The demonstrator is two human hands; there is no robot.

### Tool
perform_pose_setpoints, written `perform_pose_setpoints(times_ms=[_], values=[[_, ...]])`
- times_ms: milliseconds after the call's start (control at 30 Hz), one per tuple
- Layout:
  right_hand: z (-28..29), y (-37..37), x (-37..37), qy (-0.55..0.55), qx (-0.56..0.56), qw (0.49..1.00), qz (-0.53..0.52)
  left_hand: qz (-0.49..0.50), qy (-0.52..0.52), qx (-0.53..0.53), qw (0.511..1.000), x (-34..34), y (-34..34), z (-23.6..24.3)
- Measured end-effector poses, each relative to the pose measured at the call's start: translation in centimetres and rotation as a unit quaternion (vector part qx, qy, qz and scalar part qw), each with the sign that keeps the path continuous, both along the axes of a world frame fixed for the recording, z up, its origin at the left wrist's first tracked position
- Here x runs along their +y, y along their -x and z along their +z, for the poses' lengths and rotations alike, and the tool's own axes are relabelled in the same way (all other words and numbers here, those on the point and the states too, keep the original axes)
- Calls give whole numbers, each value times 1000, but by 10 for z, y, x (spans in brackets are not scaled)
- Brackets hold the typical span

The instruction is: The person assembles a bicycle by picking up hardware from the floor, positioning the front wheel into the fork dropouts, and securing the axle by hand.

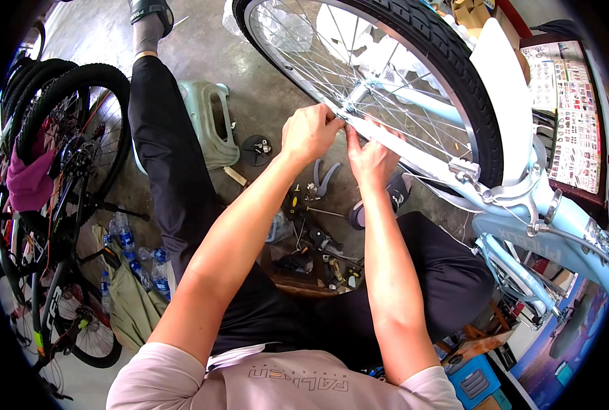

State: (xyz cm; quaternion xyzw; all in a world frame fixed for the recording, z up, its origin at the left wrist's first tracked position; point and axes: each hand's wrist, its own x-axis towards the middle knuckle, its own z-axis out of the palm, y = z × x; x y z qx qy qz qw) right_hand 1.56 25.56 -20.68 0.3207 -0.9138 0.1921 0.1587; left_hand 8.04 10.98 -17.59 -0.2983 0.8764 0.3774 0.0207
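Note:
At the front wheel [485, 130] of a light blue bicycle, my left hand [308, 134] is closed, thumb and fingertips pinched at the axle end beside the hub [358, 91]; whatever small part it holds is too small to name. My right hand [374, 154] is closed around the white fork leg [409, 149] just below and right of the left, its thumb raised toward the axle end and some fingers hidden behind the fork. A silver brake caliper [509, 195] sits higher on the fork. Below my hands lie pliers [326, 179] and scattered tools.
Bicycles [58, 205] line the left, beside water bottles [123, 232]. A pale plastic stool [221, 130] stands behind my outstretched left leg. A brown tray of parts [297, 287] lies between my legs. A display board [571, 116], another blue frame [516, 273] and a blue toolbox [475, 379] are at right.

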Motion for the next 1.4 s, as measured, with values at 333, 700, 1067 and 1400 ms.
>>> perform_pose_setpoints(times_ms=[333,700,1067,1400], values=[[0,-1,0,0,-16,1000,5,45,-395,21,917,-10,0,-12],[6,-1,-3,20,-22,1000,5,43,-420,14,907,-14,0,-17],[-2,-2,-2,10,-9,1000,-4,46,-419,-20,907,-20,0,-10],[3,-2,-3,20,-9,1000,8,67,-499,0,864,-18,-3,-13]])
